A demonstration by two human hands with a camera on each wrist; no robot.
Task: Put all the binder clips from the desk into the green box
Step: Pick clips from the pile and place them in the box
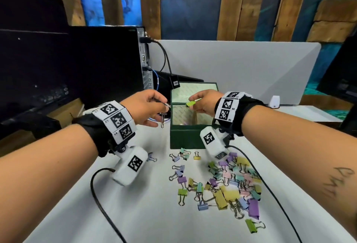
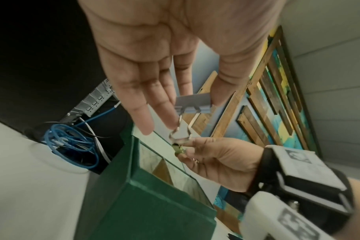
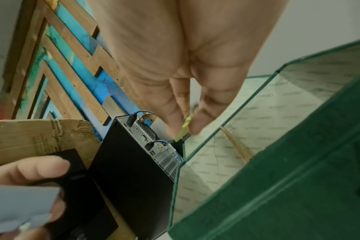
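Head view: both hands at the open dark-green cardboard box [image 1: 185, 138], each pinching 1 clip.
Head view shows the right hand [image 1: 204, 103] with fingers clamped on a lime-green binder clip [image 1: 190, 103] over the box opening, the left hand [image 1: 146, 107] just left of the box, and a pile of pastel binder clips [image 1: 228, 182] on the white counter [image 1: 146, 213]. Left wrist view: left fingers [image 2: 164, 104] pinch a grey-blue binder clip [image 2: 193, 104], its wire handles hanging. Right wrist view: the lime-green clip sits between thumb and forefinger above the box's pale printed lining [image 3: 247, 133].

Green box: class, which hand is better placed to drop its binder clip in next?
Right. The right hand pinches the green clip above the green box; the left hand, holding the grey-blue clip, hangs beside it.
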